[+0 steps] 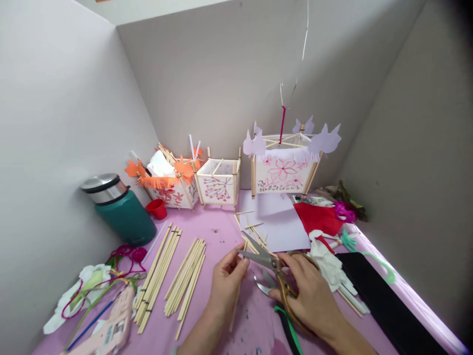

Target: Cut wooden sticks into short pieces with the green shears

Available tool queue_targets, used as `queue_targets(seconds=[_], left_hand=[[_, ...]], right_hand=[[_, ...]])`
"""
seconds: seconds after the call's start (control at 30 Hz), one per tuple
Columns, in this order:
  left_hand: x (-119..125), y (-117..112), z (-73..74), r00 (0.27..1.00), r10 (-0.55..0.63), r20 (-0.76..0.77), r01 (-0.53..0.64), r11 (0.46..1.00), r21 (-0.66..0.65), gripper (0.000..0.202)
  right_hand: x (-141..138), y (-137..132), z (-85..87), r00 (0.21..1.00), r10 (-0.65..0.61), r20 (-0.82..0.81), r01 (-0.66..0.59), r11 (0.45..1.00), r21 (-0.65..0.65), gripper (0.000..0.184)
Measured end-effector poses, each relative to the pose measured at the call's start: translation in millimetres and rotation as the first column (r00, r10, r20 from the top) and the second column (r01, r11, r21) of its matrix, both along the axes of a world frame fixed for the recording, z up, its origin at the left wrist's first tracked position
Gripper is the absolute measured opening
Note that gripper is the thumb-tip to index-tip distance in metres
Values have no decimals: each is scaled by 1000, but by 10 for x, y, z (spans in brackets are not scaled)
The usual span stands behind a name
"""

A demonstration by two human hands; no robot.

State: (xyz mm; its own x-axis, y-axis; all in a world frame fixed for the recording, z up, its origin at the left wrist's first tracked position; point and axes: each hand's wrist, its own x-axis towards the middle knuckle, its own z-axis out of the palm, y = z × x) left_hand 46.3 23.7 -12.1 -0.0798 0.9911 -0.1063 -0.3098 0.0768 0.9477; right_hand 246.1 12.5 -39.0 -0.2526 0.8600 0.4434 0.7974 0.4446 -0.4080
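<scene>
My left hand (226, 280) pinches a thin wooden stick (235, 306) near its upper end; the stick slants down toward me. In my right hand (309, 291) are scissors (263, 257) with brown handles, their blades spread around the stick's tip just above my left fingers. Whether the blades touch the wood I cannot tell. Short cut stick pieces (254, 230) lie scattered behind the blades. Below my right hand lies a cutter with black and green handles (287, 329), partly hidden. Left of my hands rest a loose pile of sticks (188, 276) and longer sticks tied with dark bands (158, 276).
Behind stand a small lantern frame (218, 190), an orange-trimmed one (172, 195) and a hanging purple-trimmed lantern (283, 172). A green flask (125, 217), red cup (157, 209) and pink glue gun (114, 323) are left; a black slab (388, 301) and white crumpled tissue (327, 261) lie right.
</scene>
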Motion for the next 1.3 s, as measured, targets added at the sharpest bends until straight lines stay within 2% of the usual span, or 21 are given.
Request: queue_targets(seconds=[0.17,0.3,0.4,0.6,0.8,0.93,1.1,1.2,1.3], left_hand=[[-29,-3,42,994,-79,76,83,995,-58,51],[-33,-28,4,970,-208,125,219,972,-81,31],[-19,-42,-26,954,-252,163,266,961,-69,22],[-16,-34,-74,957,-240,166,254,965,-70,20],[-43,-3,-124,960,-266,85,270,962,-45,30],[-38,4,-86,968,-243,62,247,967,-57,38],[-50,-6,-23,973,-229,42,231,971,-61,49],[-66,3,-40,971,-228,65,234,968,-91,49],[-75,19,-72,966,-249,73,255,962,-94,39]], right_hand=[[-34,6,-50,1000,14,10,-14,1000,0,70],[-35,-13,-45,1000,26,-5,-26,1000,-1,68],[-38,-22,-32,999,40,-20,-41,999,-21,68],[-62,-42,8,1000,18,17,-16,997,-79,69],[-52,-34,29,1000,11,-8,-12,996,-84,55],[-34,-25,37,999,17,-35,-20,996,-86,49],[-45,-30,38,994,33,-104,-42,995,-86,33],[-45,-24,26,996,19,-92,-26,997,-69,39],[-32,-28,27,1000,1,-17,-2,999,-55,53]])
